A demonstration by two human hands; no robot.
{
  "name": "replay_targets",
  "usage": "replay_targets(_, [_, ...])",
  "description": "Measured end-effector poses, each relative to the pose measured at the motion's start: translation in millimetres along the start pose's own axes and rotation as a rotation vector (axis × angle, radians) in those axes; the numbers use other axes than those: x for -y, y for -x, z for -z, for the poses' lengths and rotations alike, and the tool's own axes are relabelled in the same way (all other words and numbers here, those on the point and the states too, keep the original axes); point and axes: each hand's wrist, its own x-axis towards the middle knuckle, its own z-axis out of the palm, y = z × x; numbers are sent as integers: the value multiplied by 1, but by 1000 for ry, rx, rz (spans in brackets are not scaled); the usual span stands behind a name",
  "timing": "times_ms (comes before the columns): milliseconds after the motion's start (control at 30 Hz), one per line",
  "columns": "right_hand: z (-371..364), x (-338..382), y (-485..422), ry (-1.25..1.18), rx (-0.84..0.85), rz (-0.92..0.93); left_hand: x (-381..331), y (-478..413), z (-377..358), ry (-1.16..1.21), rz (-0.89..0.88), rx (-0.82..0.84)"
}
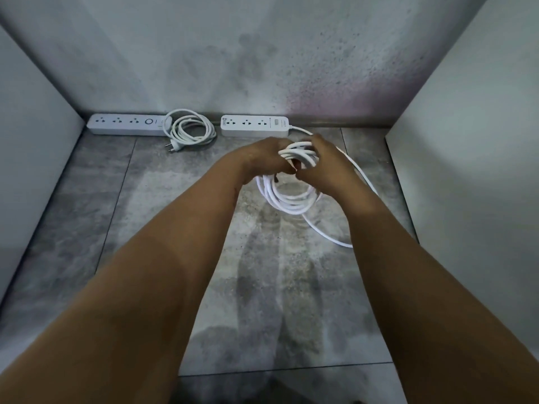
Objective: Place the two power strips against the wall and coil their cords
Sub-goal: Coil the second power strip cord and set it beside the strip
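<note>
**Right cord gathered in both hands**

Head view. The left hand (262, 158) and the right hand (325, 166) meet just in front of the right power strip (254, 125). The fingers of both are curled round the top of the right cord (287, 199). Below the hands this cord forms a bundle of several round loops. One loose strand trails over the floor (163, 217) to the right and runs back to the strip's right end.

The right power strip lies flat against the base of the wall (204, 53), sockets up. The left power strip (127, 124) lies along the same wall near the left corner. The left cord (191, 130) is coiled flat at its right end, with the plug (174, 146) on the floor.

- Strips: white, long, rectangular, three sockets each.
- Cords: white, smooth, round.
- Floor: grey mottled tiles.
- Wall: grey with dark speckled stains.
</note>
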Motion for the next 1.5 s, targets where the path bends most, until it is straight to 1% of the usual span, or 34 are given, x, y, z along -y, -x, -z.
replay_targets(67, [-4,-5,3,-66,-56,-70,-2,0,0,85,-2,-8])
replay_targets(133, [-7,-9,6,-100,-96,-97,0,0,1,197,19,-37])
replay_targets(200, [-12,-11,6,-112,-120,-94,6,-2,1,351,48,-76])
replay_targets(267, [-17,-10,5,-130,-191,-131,11,-4,-1,507,81,-133])
replay_targets(333, [-20,-9,4,-243,-323,-245,17,-6,-6,546,153,-178])
replay_targets(400, [-21,-7,1,-457,-409,-403,22,-7,-16,516,215,-153])
replay_targets(433, [-21,-7,-1,-552,-403,-466,23,-8,-20,535,224,-153])
replay_targets(500, [-23,-4,-1,-749,-330,-550,24,-12,-26,602,222,-219])
replay_targets(567, [-24,-5,0,-859,-261,-612,24,-19,-27,605,190,-287])
replay_targets(667, [-23,-14,1,-835,-182,-627,22,-22,-28,568,158,-301])
replay_targets(733, [-21,-20,0,-767,-176,-592,21,-24,-31,504,137,-289])
replay_targets(800, [-18,-24,-2,-593,-218,-527,18,-25,-33,434,92,-283])
replay_targets(867, [-14,-23,-2,-293,-273,-457,15,-27,-34,401,24,-251])
replay_targets(900, [-12,-22,-2,-183,-295,-395,11,-27,-34,373,-9,-219])
replay_targets(933, [-10,-22,-3,-131,-308,-314,8,-26,-34,337,-40,-180])
replay_targets(1000, [-7,-24,-8,-139,-305,-179,3,-23,-34,294,-91,-102])
replay_targets(1033, [-7,-25,-10,-146,-303,-146,3,-21,-34,302,-105,-78])
replay_targets(1133, [-12,-33,-13,-133,-308,-133,9,-22,-31,373,-118,-75])
replay_targets(1200, [-16,-35,-11,-183,-297,-154,9,-22,-29,450,-83,-56])
replay_targets(1233, [-18,-37,-10,-222,-286,-175,8,-21,-28,494,-50,-32])
replay_targets(1300, [-22,-40,-10,-334,-284,-242,10,-19,-27,548,75,12])
replay_targets(1400, [-24,-44,-15,-499,-308,-354,25,-20,-32,526,250,37])
replay_targets(1500, [-22,-45,-19,-583,-333,-424,39,-22,-41,515,334,22])
